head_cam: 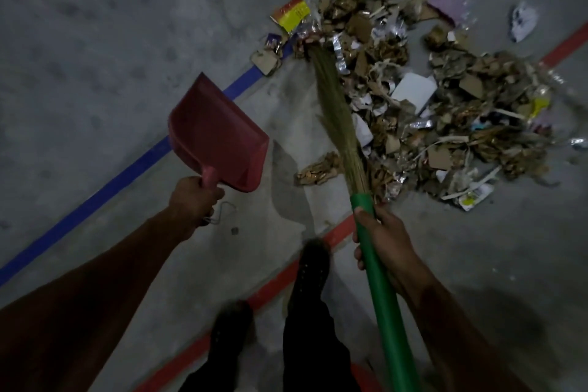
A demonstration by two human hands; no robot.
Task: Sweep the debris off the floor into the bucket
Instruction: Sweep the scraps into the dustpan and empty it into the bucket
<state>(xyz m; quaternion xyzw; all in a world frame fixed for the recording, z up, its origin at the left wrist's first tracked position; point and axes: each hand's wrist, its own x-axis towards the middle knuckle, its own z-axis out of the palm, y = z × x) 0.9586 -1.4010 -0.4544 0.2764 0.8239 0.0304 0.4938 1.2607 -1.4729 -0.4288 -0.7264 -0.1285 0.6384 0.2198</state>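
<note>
Spanning grey concrete floor (95,41), blue stripe (127,175), red stripe (276,280)

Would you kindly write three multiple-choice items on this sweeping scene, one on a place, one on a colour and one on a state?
1. Where does the broom's bristle tip lie?
A. at the left edge of the debris pile, near the blue line
B. inside the dustpan
C. on the person's shoe

2. What colour is the broom handle?
A. blue
B. green
C. white

3. In what state is the dustpan?
A. heaped with cardboard
B. lying upside down on the floor
C. empty, held up by its handle

Answers:
1 A: the bristles end among scraps of the debris pile beside the blue line.
2 B: the tube that the right hand grips is plainly green.
3 C: the left hand grips the handle and the red scoop holds nothing.
</note>
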